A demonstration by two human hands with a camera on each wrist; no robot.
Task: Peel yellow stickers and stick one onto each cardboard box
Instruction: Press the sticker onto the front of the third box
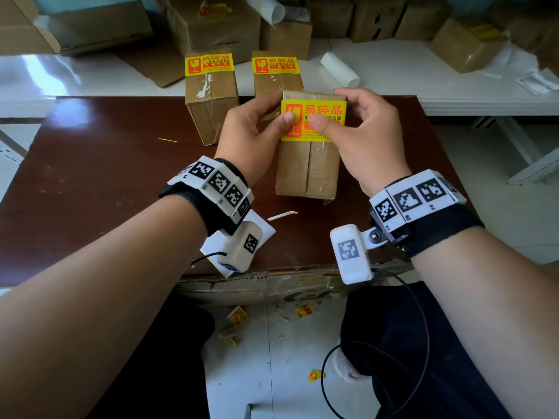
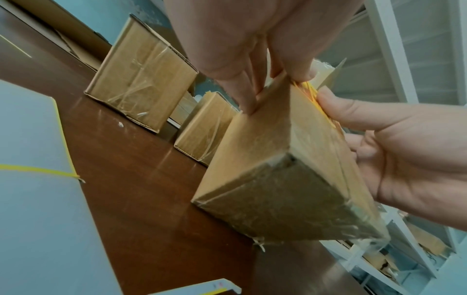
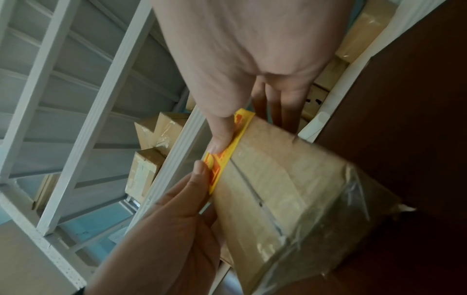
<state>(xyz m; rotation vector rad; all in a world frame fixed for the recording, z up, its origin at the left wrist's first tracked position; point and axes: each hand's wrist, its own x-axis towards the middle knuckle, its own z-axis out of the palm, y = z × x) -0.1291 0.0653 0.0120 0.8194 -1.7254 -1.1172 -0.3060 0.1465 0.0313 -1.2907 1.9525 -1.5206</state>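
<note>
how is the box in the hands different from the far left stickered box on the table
The held box is gripped by the left hand and right hand, tilted with its near end lifted; the far left box stands alone on the brown table, untouched. Thumbs press the held box's yellow sticker; the left box's sticker lies uncovered. Both are taped cardboard with the same yellow label.

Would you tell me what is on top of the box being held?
A yellow fragile sticker, with both thumbs pressing it onto the taped cardboard box; they hide part of its print.
</note>
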